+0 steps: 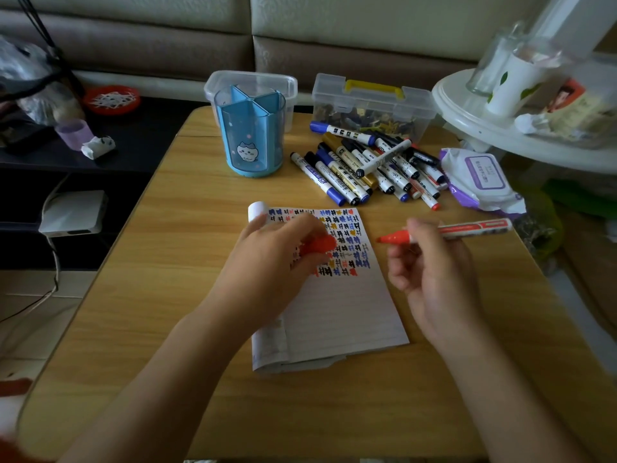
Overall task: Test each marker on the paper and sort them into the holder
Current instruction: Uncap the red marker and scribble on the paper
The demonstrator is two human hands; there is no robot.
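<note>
My right hand [430, 272] grips an uncapped red marker [467, 228], its tip pointing left just off the paper's right edge. My left hand [273, 259] holds the red cap [319, 245] over the paper [344, 309], whose upper half is covered in coloured test marks. A pile of several markers [370, 165] lies behind the paper. The blue divided holder [250, 132] with a cat picture stands at the back left of the table; its compartments look empty.
A white cylinder [256, 208] lies at the paper's top left corner. Behind the pile sits a clear box with a yellow handle [372, 101], and a clear tub [250, 81] stands behind the holder. A wipes pack [480, 178] lies to the right.
</note>
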